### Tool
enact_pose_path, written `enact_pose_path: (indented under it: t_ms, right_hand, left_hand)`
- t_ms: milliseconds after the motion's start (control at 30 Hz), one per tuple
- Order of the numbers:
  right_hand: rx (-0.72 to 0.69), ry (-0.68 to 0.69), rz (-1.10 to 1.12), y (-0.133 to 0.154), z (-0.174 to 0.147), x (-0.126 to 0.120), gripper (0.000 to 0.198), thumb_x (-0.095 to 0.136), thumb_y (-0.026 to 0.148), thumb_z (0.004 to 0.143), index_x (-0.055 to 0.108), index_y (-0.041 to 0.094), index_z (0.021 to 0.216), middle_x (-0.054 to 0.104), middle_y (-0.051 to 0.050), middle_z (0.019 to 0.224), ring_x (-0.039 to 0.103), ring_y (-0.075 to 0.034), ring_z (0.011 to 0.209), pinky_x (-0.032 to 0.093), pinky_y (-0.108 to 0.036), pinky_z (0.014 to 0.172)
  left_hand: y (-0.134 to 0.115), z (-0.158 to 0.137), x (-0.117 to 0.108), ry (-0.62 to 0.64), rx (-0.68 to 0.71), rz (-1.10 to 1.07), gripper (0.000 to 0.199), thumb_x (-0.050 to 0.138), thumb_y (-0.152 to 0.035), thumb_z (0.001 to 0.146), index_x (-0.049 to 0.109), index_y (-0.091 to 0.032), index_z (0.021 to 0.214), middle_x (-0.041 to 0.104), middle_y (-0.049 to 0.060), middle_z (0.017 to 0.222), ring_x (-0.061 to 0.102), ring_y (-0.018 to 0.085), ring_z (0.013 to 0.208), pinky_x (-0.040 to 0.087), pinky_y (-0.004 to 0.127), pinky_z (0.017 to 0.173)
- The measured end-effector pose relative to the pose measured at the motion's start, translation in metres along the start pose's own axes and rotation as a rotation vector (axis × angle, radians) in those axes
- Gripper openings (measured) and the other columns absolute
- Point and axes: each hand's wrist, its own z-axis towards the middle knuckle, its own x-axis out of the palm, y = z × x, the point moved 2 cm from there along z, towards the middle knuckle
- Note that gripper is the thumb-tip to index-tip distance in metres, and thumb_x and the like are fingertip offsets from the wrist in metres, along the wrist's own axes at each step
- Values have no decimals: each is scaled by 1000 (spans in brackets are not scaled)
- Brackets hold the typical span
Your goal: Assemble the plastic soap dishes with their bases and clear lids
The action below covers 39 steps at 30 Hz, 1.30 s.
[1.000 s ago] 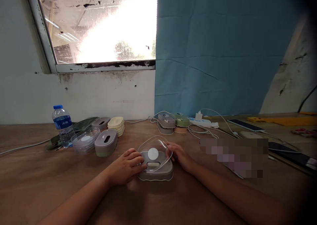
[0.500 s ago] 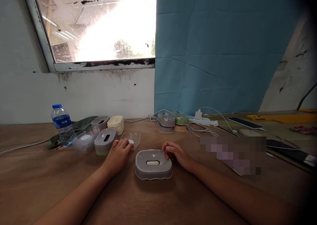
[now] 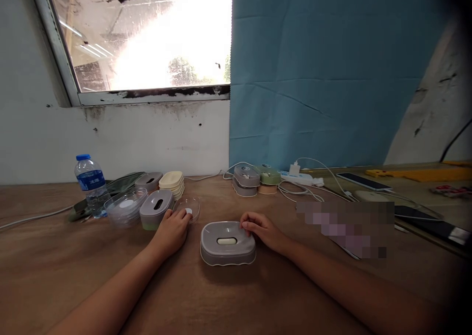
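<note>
In front of me sits a grey oval-cornered box (image 3: 227, 241) with a pale pill-shaped piece in the slot on its top. My right hand (image 3: 264, 232) is at its back right corner, fingers curled and touching the rim. Left of the box, my left hand (image 3: 174, 230) has its fingertips closed on the near edge of a clear plastic lid (image 3: 194, 206) with a white round spot. That lid lies on the table, partly hidden by the fingers. Beside the left hand stands a grey box with a green base (image 3: 157, 209) and an open dark slot.
Clear plastic trays (image 3: 126, 212), a water bottle (image 3: 90, 185), a stack of cream lids (image 3: 171, 183) and another grey box (image 3: 148, 181) stand back left. Grey boxes (image 3: 246, 180) and a green box (image 3: 269, 174) are at the back, near a power strip (image 3: 297, 178) and cables. A phone (image 3: 363, 181) lies right.
My left hand has shifted left, and the clear lid has slid left with it. My right hand stays at the grey box's corner with little movement. The box has not moved.
</note>
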Motion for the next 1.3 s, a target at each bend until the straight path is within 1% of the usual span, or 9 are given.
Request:
enact_pose_path:
  t_ms: [300, 567, 767, 867, 967, 1033, 1100, 1200, 1300]
  right_hand:
    - [-20, -16, -57, -3, 1, 1, 23, 55, 39, 75, 52, 17, 69, 48, 4, 56, 43, -10, 52, 32, -22, 50]
    - [-31, -42, -106, -6, 3, -3, 21, 55, 38, 75, 53, 18, 71, 47, 3, 59, 42, -11, 55, 31, -23, 52]
    - [-50, -30, -125, -7, 1, -3, 18, 55, 36, 76, 55, 18, 77, 47, 2, 63, 42, -12, 59, 32, -23, 54]
    - [-67, -16, -128, -6, 0, -3, 18, 55, 34, 76, 55, 19, 85, 46, 3, 66, 42, -12, 60, 33, -23, 54]
    - [-100, 25, -122, -3, -3, -3, 25, 56, 35, 76, 53, 20, 96, 49, 1, 74, 46, -13, 66, 37, -24, 59]
    - [-115, 69, -104, -2, -4, -3, 35, 57, 38, 75, 50, 20, 105, 54, -2, 86, 50, -16, 76, 41, -27, 66]
    - [-127, 116, -89, -1, -6, -3, 49, 61, 38, 73, 44, 20, 115, 54, -6, 104, 51, -20, 92, 42, -32, 79]
    - [-136, 185, -134, 0, -8, -1, 71, 68, 36, 66, 34, 20, 126, 43, -10, 125, 42, -25, 114, 33, -39, 96]
    - [-106, 217, -248, 0, -9, 2, 82, 73, 34, 60, 31, 21, 129, 39, -11, 130, 38, -26, 118, 30, -42, 100]
  left_hand:
    - [5, 0, 2, 14, -35, 10, 30, 27, -19, 88, 56, -19, 96, 58, 7, 92, 53, 21, 84, 29, 38, 80]
    - [1, -1, 0, -40, -14, -66, 29, 37, -27, 84, 52, -19, 109, 55, 9, 104, 49, 23, 97, 29, 40, 86]
    - [-10, -5, -18, -133, 88, -211, 31, 36, -32, 86, 50, -21, 111, 52, 8, 113, 44, 23, 107, 24, 43, 93]
    - [-22, -9, -30, -102, 233, -307, 32, 37, -37, 85, 51, -22, 110, 53, 7, 111, 46, 22, 105, 23, 41, 94]
    - [-32, -11, -37, -59, 413, -372, 43, 48, -49, 77, 52, -22, 111, 53, 7, 113, 48, 23, 103, 24, 40, 97]
    - [-36, -11, -36, -51, 471, -398, 50, 54, -53, 71, 53, -22, 110, 54, 7, 113, 48, 24, 104, 27, 39, 96]
    - [-36, -10, -33, -50, 488, -419, 49, 57, -51, 69, 55, -22, 108, 56, 7, 111, 48, 24, 105, 31, 38, 95]
    - [-33, -9, -27, -37, 485, -443, 43, 57, -46, 71, 57, -22, 107, 61, 5, 107, 47, 25, 110, 34, 38, 94]
    - [-30, -10, -24, -21, 479, -465, 41, 56, -45, 73, 59, -22, 107, 62, 5, 107, 45, 26, 114, 37, 38, 94]
